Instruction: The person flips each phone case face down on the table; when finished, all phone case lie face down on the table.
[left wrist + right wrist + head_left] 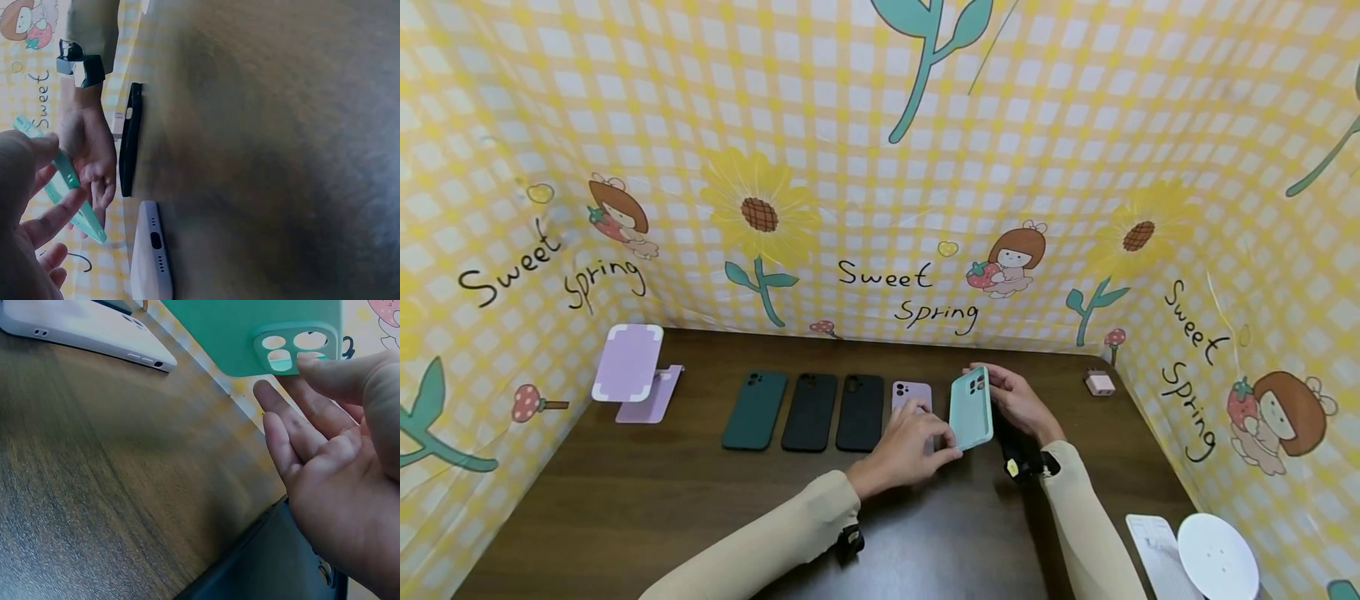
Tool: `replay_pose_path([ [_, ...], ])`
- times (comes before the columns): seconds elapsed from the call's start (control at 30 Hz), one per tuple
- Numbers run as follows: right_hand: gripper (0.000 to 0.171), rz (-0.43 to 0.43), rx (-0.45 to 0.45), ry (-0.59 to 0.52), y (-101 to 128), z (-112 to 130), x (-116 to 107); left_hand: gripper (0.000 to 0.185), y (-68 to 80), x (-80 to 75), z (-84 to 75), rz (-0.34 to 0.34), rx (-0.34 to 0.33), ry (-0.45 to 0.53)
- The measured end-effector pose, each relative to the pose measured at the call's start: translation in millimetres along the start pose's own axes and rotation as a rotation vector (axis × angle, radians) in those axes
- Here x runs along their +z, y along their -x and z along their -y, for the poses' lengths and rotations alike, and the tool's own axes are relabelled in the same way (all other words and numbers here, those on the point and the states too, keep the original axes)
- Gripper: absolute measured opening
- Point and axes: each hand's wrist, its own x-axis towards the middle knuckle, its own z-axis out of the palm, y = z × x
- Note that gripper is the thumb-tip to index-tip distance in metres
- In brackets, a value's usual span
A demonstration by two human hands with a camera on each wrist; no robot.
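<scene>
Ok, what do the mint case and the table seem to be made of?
Mint case: probably silicone or soft plastic, matte; its back looks evenly coloured, without sharp reflections. Table: wood or wood-look laminate, low sheen; streaky brown grain and soft glare show.

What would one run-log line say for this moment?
left hand: pinches mint phone case, lower end | right hand: holds camera end | case: tilted, off table | lilac case: on table, partly behind left hand

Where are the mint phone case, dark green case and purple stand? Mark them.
Mint phone case [969, 415], head view: middle of its flat panel.
Dark green case [755, 413], head view: middle of its back.
Purple stand [628, 364], head view: upper plate.
</scene>
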Motion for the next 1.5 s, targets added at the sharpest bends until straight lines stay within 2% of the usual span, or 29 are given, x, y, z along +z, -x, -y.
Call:
replay_pose_path([
  [0.13, 0.041, 0.03, -0.033, -0.062, 1, 1, -4, 0.022, -3.2, -3.7, -0.9, 0.024, -0.027, 0.03],
  [0.33, 0.033, 0.084, -0.005, -0.123, 1, 3, -6, 0.066, -4.7, -8.1, -4.0, 0.072, -0.039, 0.06],
  [0.5, 0.035, 0.08, 0.033, -0.098, -2, 4, -3, 0.091, -5.8, -8.2, -8.8, 0.057, -0.001, 0.07],
  [0.7, 0.051, 0.038, 0.032, -0.033, -4, 6, -2, 0.09, -7.3, -5.9, -9.5, -0.023, 0.034, 0.033],
  [0.87, 0.052, 0.004, 0.034, -0.015, -4, 11, -5, 0.09, -8.3, -5.5, -7.1, -0.077, 0.03, -0.002],
  [1.13, 0.048, -0.102, 0.069, 0.09, -3, 12, -7, 0.079, -10.3, -1.7, -3.2, -0.118, -0.072, 0.012],
  [1.33, 0.046, -0.189, 0.163, 0.179, 0, 7, -6, 0.069, -1.6, 6.2, 0.7, -0.107, -0.132, 0.009],
  [1.5, 0.043, -0.206, 0.148, 0.275, -1, 8, -6, 0.073, -3.2, 10.2, 1.1, -0.059, -0.164, -0.049],
])
